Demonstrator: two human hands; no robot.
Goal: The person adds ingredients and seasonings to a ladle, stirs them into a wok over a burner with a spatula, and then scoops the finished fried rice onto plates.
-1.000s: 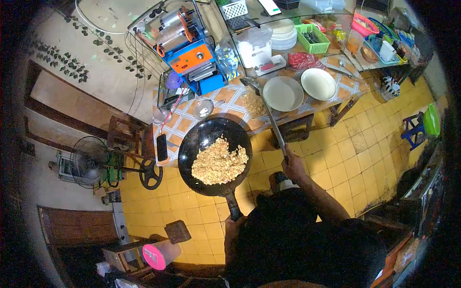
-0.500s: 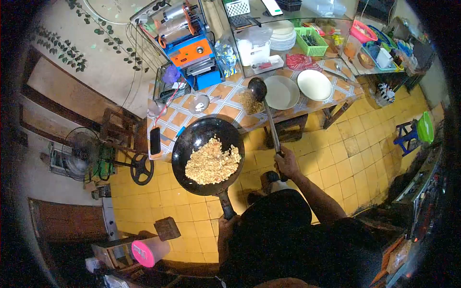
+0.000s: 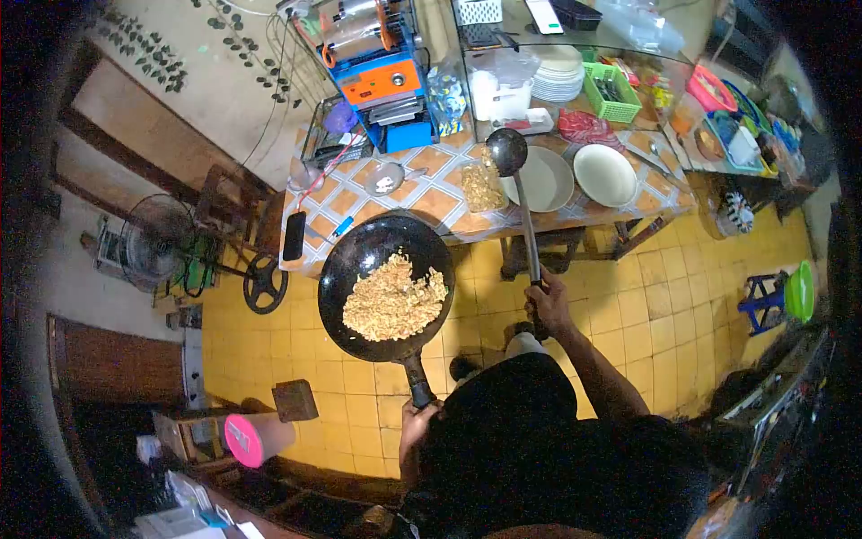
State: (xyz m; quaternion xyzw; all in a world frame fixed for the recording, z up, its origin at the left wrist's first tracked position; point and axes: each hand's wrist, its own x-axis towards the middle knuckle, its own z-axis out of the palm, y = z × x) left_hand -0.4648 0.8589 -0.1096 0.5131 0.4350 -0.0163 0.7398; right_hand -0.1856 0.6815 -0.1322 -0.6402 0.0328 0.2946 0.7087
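Note:
My left hand (image 3: pixel 417 424) is closed round the handle of a dark wok (image 3: pixel 359 242), held in front of the table's near edge. Fried rice (image 3: pixel 391 301) lies in a heap across the wok's middle and lower part. In my right hand (image 3: pixel 549 305) is the handle of a long ladle (image 3: pixel 527 229). Its dark round bowl hangs over the table, overlapping the left rim of a pale plate (image 3: pixel 549 184). Just left of that plate sits a clear container of rice (image 3: pixel 485 187), its top corner close to the ladle bowl. To the right is another pale plate (image 3: pixel 605 175).
The tiled table (image 3: pixel 431 193) carries a blue and orange sealing machine (image 3: pixel 386 85), a phone (image 3: pixel 294 235) and a small strainer (image 3: pixel 386 178). Behind the plates stand stacked plates (image 3: pixel 557 76) and a green basket (image 3: pixel 612 94). A pink-lidded bucket (image 3: pixel 256 438) is at lower left.
The ladle bowl has shifted up and right, off the rice container, showing more of its rice. The wok stays almost in place while the view has turned slightly.

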